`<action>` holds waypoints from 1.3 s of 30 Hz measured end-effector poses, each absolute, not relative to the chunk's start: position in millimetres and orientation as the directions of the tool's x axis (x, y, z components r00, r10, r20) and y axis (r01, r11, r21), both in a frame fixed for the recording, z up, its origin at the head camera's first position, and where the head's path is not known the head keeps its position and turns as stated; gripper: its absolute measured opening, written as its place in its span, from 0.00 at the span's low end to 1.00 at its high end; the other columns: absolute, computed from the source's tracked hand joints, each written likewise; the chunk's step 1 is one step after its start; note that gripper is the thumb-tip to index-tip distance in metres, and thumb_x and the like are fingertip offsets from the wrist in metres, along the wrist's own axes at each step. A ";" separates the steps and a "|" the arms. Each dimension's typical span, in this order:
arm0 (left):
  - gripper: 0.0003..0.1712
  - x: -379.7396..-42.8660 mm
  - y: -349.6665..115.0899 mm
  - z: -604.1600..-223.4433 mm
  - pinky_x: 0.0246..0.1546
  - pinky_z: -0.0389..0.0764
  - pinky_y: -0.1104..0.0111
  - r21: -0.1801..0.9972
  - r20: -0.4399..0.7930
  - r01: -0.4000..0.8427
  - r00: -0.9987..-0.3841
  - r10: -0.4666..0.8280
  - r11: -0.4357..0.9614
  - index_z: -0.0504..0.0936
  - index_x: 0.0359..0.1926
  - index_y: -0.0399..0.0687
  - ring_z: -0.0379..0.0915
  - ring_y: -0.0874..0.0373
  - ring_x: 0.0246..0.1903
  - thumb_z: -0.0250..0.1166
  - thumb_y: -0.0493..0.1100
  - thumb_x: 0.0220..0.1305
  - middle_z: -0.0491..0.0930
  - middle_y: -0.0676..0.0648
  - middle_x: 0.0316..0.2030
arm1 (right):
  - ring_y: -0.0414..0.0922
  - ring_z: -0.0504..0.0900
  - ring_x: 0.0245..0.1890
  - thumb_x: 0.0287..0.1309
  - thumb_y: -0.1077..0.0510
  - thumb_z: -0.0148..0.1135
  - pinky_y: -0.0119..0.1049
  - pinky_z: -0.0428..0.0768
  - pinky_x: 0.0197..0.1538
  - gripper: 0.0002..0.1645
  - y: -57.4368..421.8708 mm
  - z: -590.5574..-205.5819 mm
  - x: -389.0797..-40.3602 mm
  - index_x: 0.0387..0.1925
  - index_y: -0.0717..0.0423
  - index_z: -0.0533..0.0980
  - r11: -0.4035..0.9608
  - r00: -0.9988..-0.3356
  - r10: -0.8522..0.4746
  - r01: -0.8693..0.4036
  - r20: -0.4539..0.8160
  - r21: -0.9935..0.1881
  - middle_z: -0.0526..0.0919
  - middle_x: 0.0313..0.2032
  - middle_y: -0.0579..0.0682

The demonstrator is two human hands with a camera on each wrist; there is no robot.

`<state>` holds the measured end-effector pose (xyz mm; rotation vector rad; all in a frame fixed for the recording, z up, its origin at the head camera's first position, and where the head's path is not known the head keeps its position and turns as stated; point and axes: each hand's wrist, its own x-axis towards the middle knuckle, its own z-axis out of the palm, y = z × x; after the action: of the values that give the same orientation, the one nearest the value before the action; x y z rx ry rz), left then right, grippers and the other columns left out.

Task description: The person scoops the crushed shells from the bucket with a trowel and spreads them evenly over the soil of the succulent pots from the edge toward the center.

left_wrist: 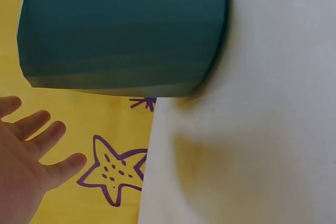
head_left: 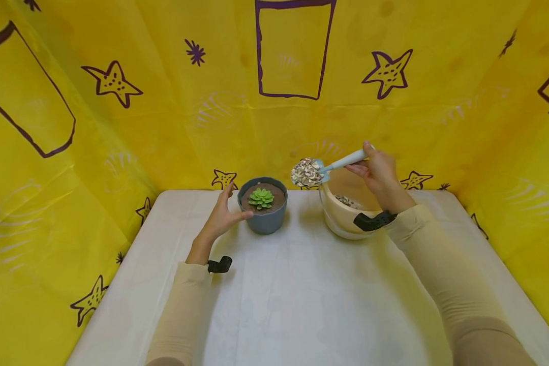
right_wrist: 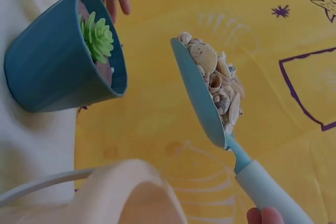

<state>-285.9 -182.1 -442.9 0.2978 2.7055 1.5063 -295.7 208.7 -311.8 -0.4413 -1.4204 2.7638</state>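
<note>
My right hand (head_left: 378, 173) grips the pale handle of a light blue trowel (right_wrist: 198, 100). Small seashells (right_wrist: 220, 80) are heaped on its blade, which is held in the air just left of the cream bucket (head_left: 343, 221). More shells (head_left: 346, 201) lie inside that bucket. To the left stands a blue-grey flowerpot (head_left: 267, 222) filled with brown soil, a green succulent (head_left: 261, 199) in its middle. My left hand (head_left: 223, 216) is at the pot's left side, thumb and fingers spread apart. In the left wrist view a gap shows between those fingers and the pot.
A white cloth covers the table (head_left: 274, 305). Behind it and on both sides hangs a yellow sheet (head_left: 229, 137) with purple starfish drawings. The bucket's pale carrying handle (right_wrist: 47, 184) hangs down along its side. Each wrist wears a black camera mount (head_left: 372, 221).
</note>
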 end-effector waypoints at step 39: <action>0.63 -295.5 -166.9 -455.8 0.73 0.52 0.46 0.864 0.017 0.125 -0.975 0.220 0.488 0.39 0.78 0.52 0.38 0.44 0.77 0.73 0.56 0.54 0.39 0.44 0.78 | 0.46 0.83 0.25 0.73 0.50 0.45 0.33 0.86 0.35 0.21 147.7 -345.1 -311.4 0.57 0.58 0.57 -0.461 -0.968 0.099 0.162 -0.232 -0.873 0.76 0.29 0.55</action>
<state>-295.5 -166.9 -455.8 0.3060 2.6262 1.5128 -311.4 147.7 -345.1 -0.3994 -1.6497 2.6874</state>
